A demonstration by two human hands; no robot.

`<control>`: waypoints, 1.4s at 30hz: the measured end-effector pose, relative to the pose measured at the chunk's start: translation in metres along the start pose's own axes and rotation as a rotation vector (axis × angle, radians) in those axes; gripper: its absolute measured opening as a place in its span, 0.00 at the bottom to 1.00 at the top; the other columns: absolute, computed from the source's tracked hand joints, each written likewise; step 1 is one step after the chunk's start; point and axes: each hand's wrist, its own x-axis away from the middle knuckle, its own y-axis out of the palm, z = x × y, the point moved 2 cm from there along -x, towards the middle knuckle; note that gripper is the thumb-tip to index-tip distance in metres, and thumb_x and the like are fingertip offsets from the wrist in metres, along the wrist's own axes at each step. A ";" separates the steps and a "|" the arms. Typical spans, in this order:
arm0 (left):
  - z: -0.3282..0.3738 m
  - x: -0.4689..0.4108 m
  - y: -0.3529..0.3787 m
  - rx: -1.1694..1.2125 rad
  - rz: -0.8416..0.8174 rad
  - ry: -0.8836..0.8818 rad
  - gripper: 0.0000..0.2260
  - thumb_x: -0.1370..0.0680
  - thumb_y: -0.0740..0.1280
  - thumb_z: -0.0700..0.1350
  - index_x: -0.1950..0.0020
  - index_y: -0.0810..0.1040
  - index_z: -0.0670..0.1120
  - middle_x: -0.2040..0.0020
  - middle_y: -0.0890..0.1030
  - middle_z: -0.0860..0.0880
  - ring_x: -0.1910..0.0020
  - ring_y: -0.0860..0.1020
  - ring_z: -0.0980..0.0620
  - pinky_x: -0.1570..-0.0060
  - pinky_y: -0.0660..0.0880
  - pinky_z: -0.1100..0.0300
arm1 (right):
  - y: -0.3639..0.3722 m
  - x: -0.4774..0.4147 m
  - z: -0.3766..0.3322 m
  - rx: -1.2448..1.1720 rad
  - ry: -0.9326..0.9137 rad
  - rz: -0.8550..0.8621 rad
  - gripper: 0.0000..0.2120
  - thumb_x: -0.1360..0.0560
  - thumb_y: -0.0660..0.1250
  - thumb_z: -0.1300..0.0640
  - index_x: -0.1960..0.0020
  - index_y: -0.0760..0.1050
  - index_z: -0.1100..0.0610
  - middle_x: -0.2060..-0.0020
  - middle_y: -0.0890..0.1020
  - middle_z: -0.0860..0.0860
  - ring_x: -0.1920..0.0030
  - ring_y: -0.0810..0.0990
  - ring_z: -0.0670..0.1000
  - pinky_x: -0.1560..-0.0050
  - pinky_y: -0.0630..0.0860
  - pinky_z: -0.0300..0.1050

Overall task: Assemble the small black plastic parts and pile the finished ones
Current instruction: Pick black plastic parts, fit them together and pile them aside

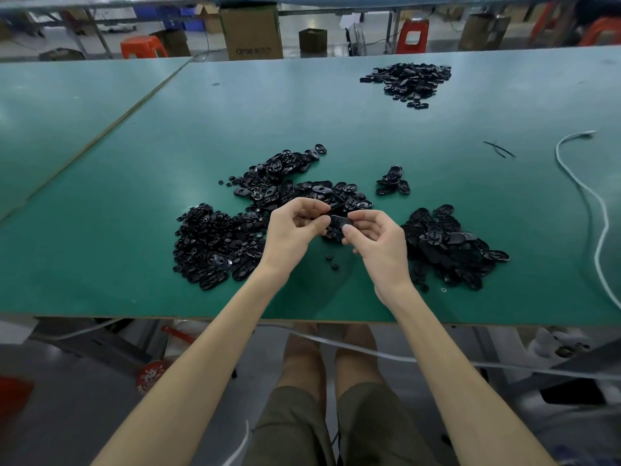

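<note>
The left grip point(295, 230) and the right grip point(376, 243) are both clamped on one small black part point(340, 222), held between them above the green surface point(117, 183). Heaps of black parts lie at the left point(215, 243), behind the hands point(289, 176) and at the right point(447, 243). A far pile point(408, 79) lies well apart. A white cable point(601, 227) runs along the right side. Cardboard boxes point(250, 31) and red stools point(142, 47) stand behind.

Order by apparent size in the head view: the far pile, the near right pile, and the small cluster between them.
1. near right pile
2. far pile, though its distance from the camera makes its true size unsure
3. small cluster, clearly the smallest
</note>
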 end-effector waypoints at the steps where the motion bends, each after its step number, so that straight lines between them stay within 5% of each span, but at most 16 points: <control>1: -0.001 0.000 -0.001 0.022 0.004 -0.019 0.07 0.24 0.75 0.35 0.49 0.83 0.44 0.57 0.84 0.48 0.61 0.83 0.55 0.57 0.77 0.65 | 0.000 0.000 0.000 0.001 -0.002 -0.001 0.09 0.23 0.74 0.65 0.44 0.81 0.59 0.54 0.85 0.52 0.61 0.85 0.46 0.61 0.78 0.39; 14: -0.008 0.004 -0.004 0.150 0.039 -0.132 0.06 0.24 0.75 0.38 0.50 0.85 0.48 0.59 0.82 0.52 0.63 0.79 0.58 0.65 0.73 0.69 | 0.001 0.001 0.000 0.027 -0.011 -0.008 0.09 0.23 0.74 0.64 0.45 0.81 0.57 0.56 0.85 0.48 0.61 0.85 0.45 0.60 0.77 0.35; 33: -0.019 0.013 -0.006 0.289 0.056 -0.060 0.08 0.26 0.78 0.40 0.49 0.84 0.42 0.57 0.86 0.46 0.56 0.85 0.51 0.57 0.77 0.66 | 0.001 0.002 -0.002 0.044 -0.031 -0.029 0.09 0.23 0.73 0.66 0.46 0.83 0.54 0.56 0.87 0.49 0.60 0.84 0.46 0.60 0.77 0.36; 42: -0.019 0.014 -0.001 0.230 0.019 -0.040 0.08 0.24 0.76 0.38 0.46 0.83 0.42 0.55 0.87 0.45 0.60 0.85 0.51 0.55 0.77 0.67 | 0.001 0.001 0.000 0.054 -0.030 -0.033 0.09 0.23 0.73 0.66 0.45 0.83 0.56 0.55 0.87 0.48 0.61 0.85 0.45 0.60 0.77 0.35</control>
